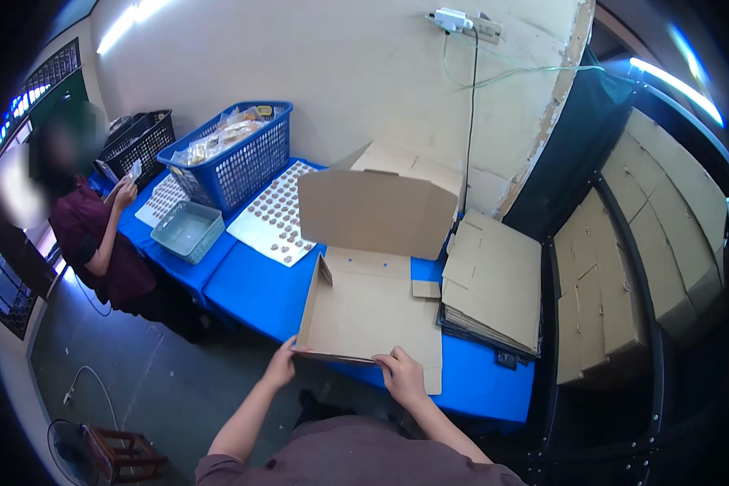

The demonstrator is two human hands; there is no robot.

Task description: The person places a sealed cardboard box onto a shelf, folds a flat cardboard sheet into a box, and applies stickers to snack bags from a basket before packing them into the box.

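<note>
A partly folded cardboard box point(373, 304) lies on the blue-covered table in front of me. One left side wall stands up, while the right side lies flat with its flap spread out. At the box's near left corner, my left hand point(281, 362) grips the front edge. My right hand point(402, 376) pinches the same front wall farther right, thumb and fingers closed on it. Behind the box stands a raised cardboard panel point(377, 212), with another cardboard piece partly hidden behind it.
Flat cardboard sheets point(494, 283) are stacked at the right. Small brown pieces lie in rows on a white sheet point(255, 235), beside a blue basket point(243, 162) and a green basket point(188, 231). A person point(97, 227) stands left; a shelf of boxes point(599, 283) is right.
</note>
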